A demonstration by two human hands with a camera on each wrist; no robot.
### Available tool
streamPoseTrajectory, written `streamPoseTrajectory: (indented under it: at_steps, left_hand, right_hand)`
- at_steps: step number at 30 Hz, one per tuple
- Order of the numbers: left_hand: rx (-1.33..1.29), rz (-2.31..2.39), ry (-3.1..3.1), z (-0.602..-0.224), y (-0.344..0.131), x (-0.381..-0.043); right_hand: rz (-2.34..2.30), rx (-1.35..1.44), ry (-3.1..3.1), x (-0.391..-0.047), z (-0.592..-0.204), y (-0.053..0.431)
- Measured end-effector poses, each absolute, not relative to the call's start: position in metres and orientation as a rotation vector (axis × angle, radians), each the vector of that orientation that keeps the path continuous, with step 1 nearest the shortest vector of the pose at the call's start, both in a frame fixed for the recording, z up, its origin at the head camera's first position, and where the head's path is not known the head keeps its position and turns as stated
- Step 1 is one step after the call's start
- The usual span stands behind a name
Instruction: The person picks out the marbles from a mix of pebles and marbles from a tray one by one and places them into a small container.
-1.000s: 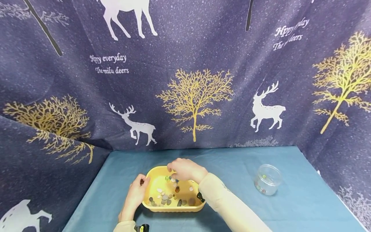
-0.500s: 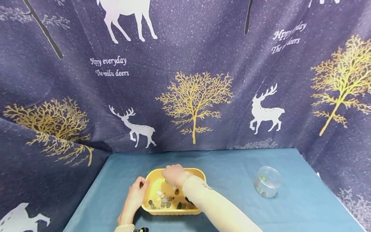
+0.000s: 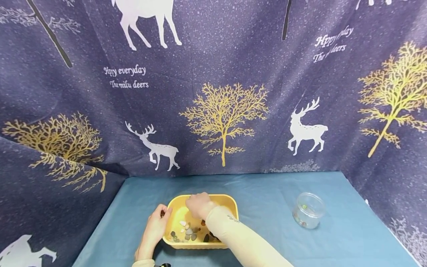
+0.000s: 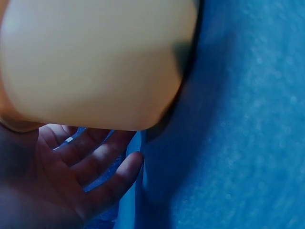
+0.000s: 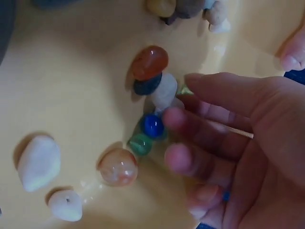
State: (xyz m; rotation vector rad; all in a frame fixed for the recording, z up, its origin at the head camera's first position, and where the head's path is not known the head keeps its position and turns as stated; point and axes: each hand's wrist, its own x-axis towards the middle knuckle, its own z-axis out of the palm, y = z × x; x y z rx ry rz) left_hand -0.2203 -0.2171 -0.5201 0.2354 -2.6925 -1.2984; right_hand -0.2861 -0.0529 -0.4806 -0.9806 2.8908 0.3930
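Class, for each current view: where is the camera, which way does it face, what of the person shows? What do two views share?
Head: on the head, facing forward and down at a yellow tub, clear jar and patterned curtain; left hand, right hand and sleeves show.
Left wrist: on that wrist, facing the tub's side and blue cloth; left hand shows.
Right wrist: on that wrist, looking into the tub at stones and marbles; right hand and another fingertip show.
Head and right wrist both show the stones.

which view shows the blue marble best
Right wrist: the blue marble shows close up, beside a green marble. In the head view it can't be made out near the right hand; the left wrist view shows the yellow tub from outside, no marble.
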Motion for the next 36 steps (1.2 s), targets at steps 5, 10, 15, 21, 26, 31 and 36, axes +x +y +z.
streamPoseTrajectory:
  at_steps: [5, 10, 15, 21, 26, 31, 36]
  left_hand:
    - [0.229, -1.305, -2.686, -0.518, -0.217, -0.22]
    - [0.228, -1.282, -2.699, -0.518, -0.218, -0.22]
    - [0.231, -1.263, -2.709, -0.518, -0.218, -0.22]
    - [0.206, -1.257, -2.687, -0.52, -0.219, -0.219]
    - [0.199, -1.271, -2.697, -0.521, -0.218, -0.219]
    - [0.203, -1.282, -2.711, -0.521, -0.218, -0.219]
    - [0.217, -1.275, -2.734, -0.522, -0.219, -0.222]
  right_hand:
    - [0.391, -0.948, 2.949, -0.289, -0.487, -0.057]
    - [0.329, -0.91, 2.988, -0.287, -0.492, -0.062]
    - [0.199, -0.838, 3.038, -0.284, -0.492, -0.068]
    - [0.151, -0.833, 3.096, -0.283, -0.497, -0.078]
    - [0.207, -0.924, 3.104, -0.281, -0.502, -0.083]
    - [0.174, -0.995, 3.097, -0.281, -0.503, -0.081]
    - [0.143, -1.091, 3.12, -0.284, -0.508, -0.079]
